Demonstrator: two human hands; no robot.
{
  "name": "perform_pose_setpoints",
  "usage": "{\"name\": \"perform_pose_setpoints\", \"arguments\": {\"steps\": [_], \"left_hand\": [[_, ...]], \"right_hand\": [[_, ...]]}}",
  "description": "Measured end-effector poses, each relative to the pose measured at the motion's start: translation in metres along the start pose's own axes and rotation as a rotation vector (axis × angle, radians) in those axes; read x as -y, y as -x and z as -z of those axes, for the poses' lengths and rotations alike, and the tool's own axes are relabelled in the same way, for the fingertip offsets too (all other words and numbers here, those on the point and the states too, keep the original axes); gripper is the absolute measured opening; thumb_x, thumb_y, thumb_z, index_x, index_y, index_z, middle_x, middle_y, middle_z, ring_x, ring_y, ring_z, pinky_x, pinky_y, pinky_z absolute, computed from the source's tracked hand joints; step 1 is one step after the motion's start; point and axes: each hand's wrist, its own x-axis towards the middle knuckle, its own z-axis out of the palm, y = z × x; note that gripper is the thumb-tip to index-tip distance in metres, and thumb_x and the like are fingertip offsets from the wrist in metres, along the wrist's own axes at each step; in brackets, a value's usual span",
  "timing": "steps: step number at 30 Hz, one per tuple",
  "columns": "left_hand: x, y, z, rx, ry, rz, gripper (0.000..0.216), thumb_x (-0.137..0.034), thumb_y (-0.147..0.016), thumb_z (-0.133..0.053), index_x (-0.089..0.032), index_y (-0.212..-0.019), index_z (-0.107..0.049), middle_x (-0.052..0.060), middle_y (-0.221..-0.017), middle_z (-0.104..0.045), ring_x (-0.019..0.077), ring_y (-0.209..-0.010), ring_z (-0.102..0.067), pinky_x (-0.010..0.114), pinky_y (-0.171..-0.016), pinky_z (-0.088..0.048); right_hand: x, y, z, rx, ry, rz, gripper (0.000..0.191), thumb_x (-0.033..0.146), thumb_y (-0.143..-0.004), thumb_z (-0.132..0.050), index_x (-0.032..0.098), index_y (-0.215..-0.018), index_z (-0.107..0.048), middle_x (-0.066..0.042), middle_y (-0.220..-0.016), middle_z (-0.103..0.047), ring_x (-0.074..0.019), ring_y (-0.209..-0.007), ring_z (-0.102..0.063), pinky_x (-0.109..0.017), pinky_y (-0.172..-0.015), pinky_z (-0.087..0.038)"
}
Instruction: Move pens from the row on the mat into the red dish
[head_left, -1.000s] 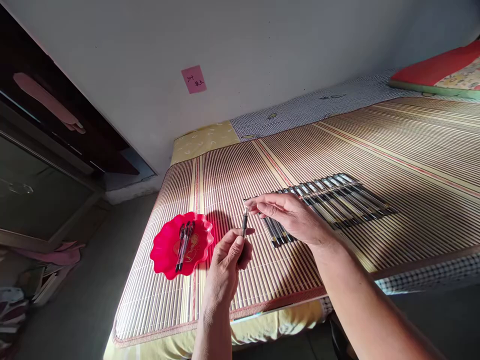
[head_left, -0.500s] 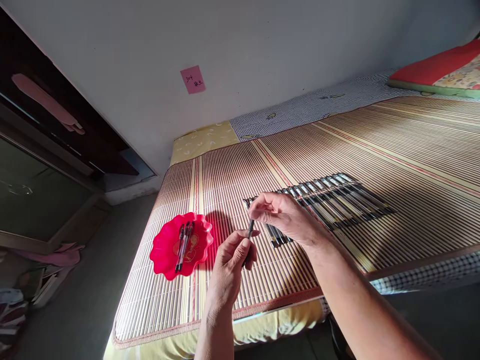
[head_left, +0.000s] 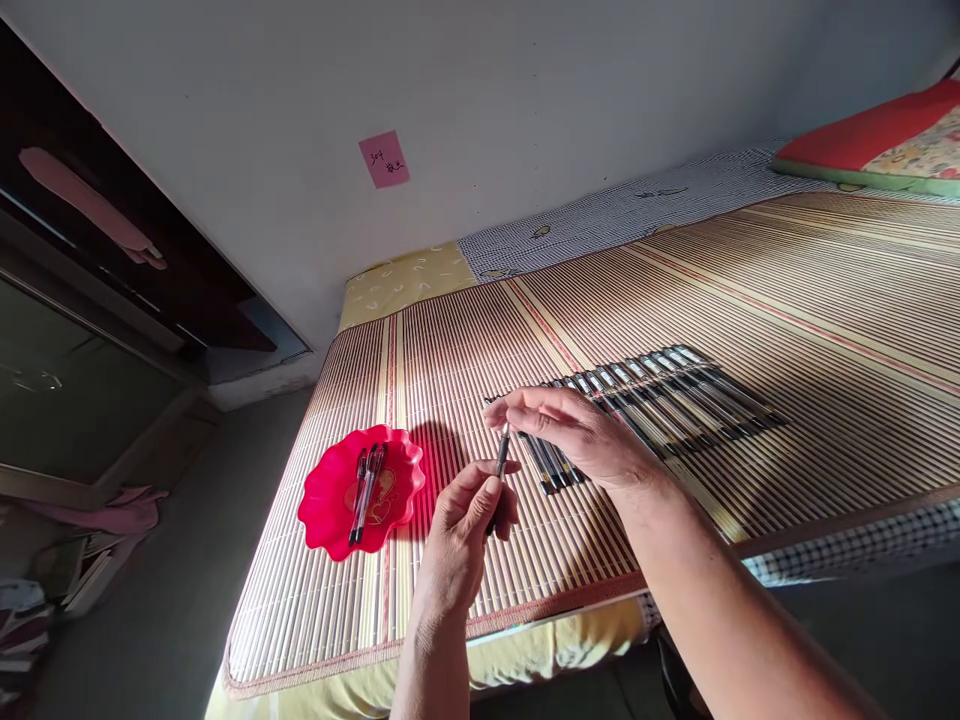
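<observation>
My left hand (head_left: 469, 505) is closed around a dark pen (head_left: 502, 458), held upright with a slight tilt above the mat. The pen's pale tip shows at its top end. My right hand (head_left: 559, 425) is just over that tip, fingers stretched out and thumb close to the pen. I see nothing held in the right hand, though its underside is hidden. Left of my hands, a red scalloped plate (head_left: 319, 500) holds several black-and-clear pens (head_left: 367, 495). Behind and right of my right hand lies a long row of similar pens (head_left: 667, 400), partly covered by that hand.
A bamboo mat (head_left: 300, 610) covers the bed, whose front edge runs below my forearms. A red pillow-like item (head_left: 870, 140) lies at the far right. A pink note (head_left: 385, 160) is on the wall. On the left are a dark doorway and grey floor (head_left: 247, 480).
My right hand's fingers have straightened and eased off the pen's top, and the pale tip now shows. My left hand keeps the pen in nearly the same place.
</observation>
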Motion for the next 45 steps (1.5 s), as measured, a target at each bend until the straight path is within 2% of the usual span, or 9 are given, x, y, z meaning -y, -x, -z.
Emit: {"name": "perform_pose_setpoints", "arguments": {"steps": [3, 7, 13, 17, 20, 24, 30, 40, 45], "left_hand": [[0.001, -0.001, 0.001, 0.004, 0.007, 0.0, 0.036, -0.046, -0.096, -0.073, -0.014, -0.112, -0.076, -0.001, -0.068, -0.055, 0.0096, -0.059, -0.044, 0.026, -0.058, -0.029], [0.002, -0.001, 0.0, 0.01, 0.015, 0.001, 0.034, -0.044, -0.097, -0.073, -0.014, -0.111, -0.076, -0.001, -0.068, -0.056, 0.0101, -0.06, -0.044, 0.026, -0.058, -0.029], [0.002, 0.001, -0.002, -0.001, 0.054, 0.016, 0.033, -0.044, -0.097, -0.072, -0.014, -0.112, -0.076, -0.001, -0.067, -0.056, 0.0098, -0.059, -0.044, 0.026, -0.058, -0.028], [0.002, 0.0, -0.002, 0.002, 0.06, 0.003, 0.032, -0.042, -0.096, -0.073, -0.014, -0.111, -0.077, -0.001, -0.067, -0.057, 0.0096, -0.059, -0.045, 0.025, -0.058, -0.029], [0.001, -0.001, -0.002, -0.007, 0.076, 0.005, 0.031, -0.042, -0.096, -0.074, -0.015, -0.111, -0.077, 0.0, -0.068, -0.059, 0.0092, -0.059, -0.047, 0.024, -0.057, -0.03], [-0.001, 0.001, -0.003, -0.017, 0.113, 0.017, 0.029, -0.04, -0.096, -0.075, -0.014, -0.109, -0.076, 0.0, -0.069, -0.061, 0.009, -0.059, -0.05, 0.022, -0.057, -0.035], [-0.002, 0.001, -0.004, -0.004, 0.026, 0.012, 0.029, -0.042, -0.095, -0.075, -0.014, -0.102, -0.075, 0.006, -0.079, -0.076, 0.0138, -0.062, -0.067, 0.026, -0.067, -0.052], [-0.004, 0.002, -0.012, -0.163, -0.155, -0.084, 0.028, -0.042, -0.092, -0.076, -0.015, -0.096, -0.072, 0.008, -0.084, -0.081, 0.0158, -0.065, -0.073, 0.028, -0.069, -0.057], [-0.012, 0.002, 0.004, -0.245, -0.16, -0.137, 0.027, -0.042, -0.092, -0.076, -0.016, -0.096, -0.069, 0.007, -0.082, -0.081, 0.0145, -0.064, -0.071, 0.026, -0.066, -0.055]], "right_hand": [[-0.001, 0.0, 0.0, 0.047, -0.029, -0.012, 0.028, 0.049, -0.09, -0.076, 0.023, -0.096, -0.081, -0.006, -0.099, -0.079, -0.0197, -0.096, -0.072, -0.036, -0.093, -0.056], [-0.007, -0.001, 0.0, -0.036, -0.006, -0.056, 0.034, 0.054, -0.08, -0.085, 0.021, -0.082, -0.075, -0.003, -0.085, -0.075, -0.0171, -0.081, -0.068, -0.032, -0.08, -0.056], [-0.001, 0.0, -0.001, 0.031, 0.004, 0.013, 0.029, 0.051, -0.093, -0.071, 0.023, -0.095, -0.079, -0.006, -0.099, -0.078, -0.0205, -0.101, -0.071, -0.038, -0.097, -0.054], [-0.004, -0.001, -0.002, 0.004, -0.031, -0.043, 0.03, 0.05, -0.087, -0.079, 0.021, -0.088, -0.076, -0.004, -0.088, -0.075, -0.0168, -0.084, -0.069, -0.034, -0.086, -0.055], [-0.006, -0.002, -0.001, -0.038, -0.016, -0.045, 0.032, 0.052, -0.086, -0.079, 0.021, -0.088, -0.075, -0.004, -0.09, -0.075, -0.0172, -0.088, -0.069, -0.034, -0.087, -0.054], [-0.005, -0.002, -0.002, 0.023, -0.029, -0.03, 0.032, 0.053, -0.09, -0.074, 0.021, -0.094, -0.077, -0.006, -0.1, -0.077, -0.0195, -0.101, -0.07, -0.036, -0.097, -0.052], [-0.008, -0.002, -0.006, 0.014, 0.005, -0.05, 0.032, 0.051, -0.088, -0.077, 0.019, -0.09, -0.075, -0.004, -0.091, -0.073, -0.0174, -0.088, -0.066, -0.034, -0.089, -0.052], [-0.015, -0.004, -0.011, -0.044, 0.084, 0.007, 0.032, 0.051, -0.09, -0.075, 0.02, -0.085, -0.071, -0.004, -0.085, -0.073, -0.0173, -0.082, -0.066, -0.033, -0.082, -0.052], [-0.029, -0.008, 0.0, -0.115, 0.124, 0.014, 0.029, 0.047, -0.096, -0.066, 0.02, -0.096, -0.075, -0.009, -0.106, -0.079, -0.0224, -0.103, -0.073, -0.039, -0.097, -0.056]]}}
